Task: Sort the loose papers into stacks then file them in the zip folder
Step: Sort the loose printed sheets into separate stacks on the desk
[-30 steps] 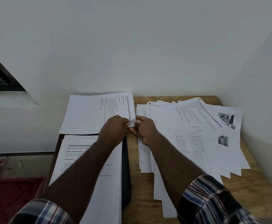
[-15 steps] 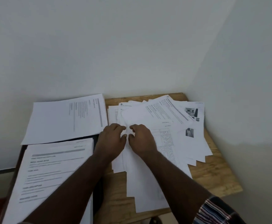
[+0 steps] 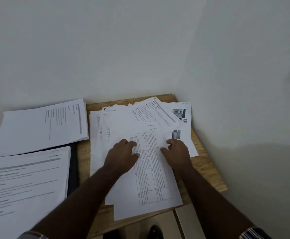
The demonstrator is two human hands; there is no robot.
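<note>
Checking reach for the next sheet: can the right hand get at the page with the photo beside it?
Probably yes: the right hand lies just below the photo page, whose printed corner shows uncovered.

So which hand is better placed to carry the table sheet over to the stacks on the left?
Probably the left hand. It rests on the left part of the table sheet, nearer the two stacks. The right hand lies at the sheet's right edge, so it would have to cross over.
</note>
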